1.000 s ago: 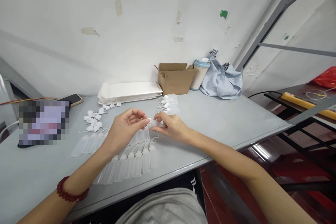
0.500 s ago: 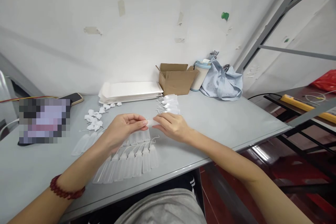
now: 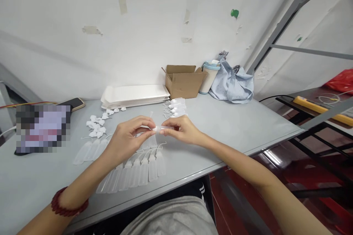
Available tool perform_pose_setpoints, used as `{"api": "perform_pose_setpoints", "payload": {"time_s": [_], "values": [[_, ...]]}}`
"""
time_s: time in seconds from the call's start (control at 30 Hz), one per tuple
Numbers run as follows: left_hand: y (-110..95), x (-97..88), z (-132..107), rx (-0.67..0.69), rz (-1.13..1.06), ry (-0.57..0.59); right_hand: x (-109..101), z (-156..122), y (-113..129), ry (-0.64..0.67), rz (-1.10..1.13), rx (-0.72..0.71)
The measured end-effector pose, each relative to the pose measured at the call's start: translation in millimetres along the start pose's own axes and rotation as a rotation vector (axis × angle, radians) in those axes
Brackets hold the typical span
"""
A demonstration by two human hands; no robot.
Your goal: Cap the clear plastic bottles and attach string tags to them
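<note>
Between my two hands, above the middle of the table, is a small translucent plastic tube (image 3: 163,128) with a white cap-like end. My left hand (image 3: 131,134) pinches the white end between thumb and fingers. From the other side, my right hand (image 3: 184,129) is closed on the tube's body, hiding part of it. Below my hands lies a row of similar translucent tubes (image 3: 143,173) with white necks and thin cords. More tubes (image 3: 87,151) lie to the left of my left forearm. Small white pieces (image 3: 97,127), several together, are scattered behind them.
Toward the wall lie a stack of white flat sheets (image 3: 135,92), an open cardboard box (image 3: 185,84), a lidded cup (image 3: 209,78) and a blue cloth bag (image 3: 234,87). Several capped tubes (image 3: 178,106) lie before the box. A phone (image 3: 77,103) is at the left.
My right hand's fingers have shifted from covering the tube to pinching it with the thumb in sight. More of the tube and its white end now shows. The view has moved slightly.
</note>
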State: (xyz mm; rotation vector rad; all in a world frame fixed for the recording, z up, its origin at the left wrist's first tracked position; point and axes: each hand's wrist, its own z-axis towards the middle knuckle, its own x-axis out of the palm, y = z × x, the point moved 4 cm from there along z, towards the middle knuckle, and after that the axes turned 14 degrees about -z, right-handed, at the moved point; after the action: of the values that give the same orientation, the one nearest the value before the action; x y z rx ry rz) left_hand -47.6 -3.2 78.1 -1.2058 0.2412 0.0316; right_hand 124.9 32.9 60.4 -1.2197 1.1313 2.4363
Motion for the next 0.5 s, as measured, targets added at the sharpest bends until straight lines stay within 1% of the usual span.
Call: {"api": "perform_pose_setpoints", "payload": {"time_s": [0.07, 0.13, 0.17, 0.27, 0.4, 0.43, 0.5], "values": [[-0.1, -0.3, -0.1, 0.019, -0.026, 0.016, -0.9, 1.4, 0.1, 0.052, 0.132, 0.062], [0.6, -2.0, 0.5, -0.028, -0.051, -0.009, -1.6, 2.2, 0.5, 0.066, 0.191, 0.089], [0.7, -2.7, 1.0, -0.058, -0.053, -0.025, -2.0, 2.3, 0.9, 0.057, 0.183, 0.089], [0.4, -2.5, 2.2, -0.159, -0.044, -0.046, -2.9, 1.2, 2.7, -0.019, 0.047, 0.036], [3.9, 0.6, 1.7, -0.343, -0.054, -0.033, -0.3, -2.0, 4.7, -0.132, -0.168, -0.097], [4.7, 1.1, 1.4, -0.368, -0.054, -0.025, 0.5, -2.7, 4.9, -0.162, -0.223, -0.131], [5.3, 1.7, 1.1, -0.374, -0.055, 0.001, 1.8, -3.7, 5.3, -0.229, -0.33, -0.201]]}}
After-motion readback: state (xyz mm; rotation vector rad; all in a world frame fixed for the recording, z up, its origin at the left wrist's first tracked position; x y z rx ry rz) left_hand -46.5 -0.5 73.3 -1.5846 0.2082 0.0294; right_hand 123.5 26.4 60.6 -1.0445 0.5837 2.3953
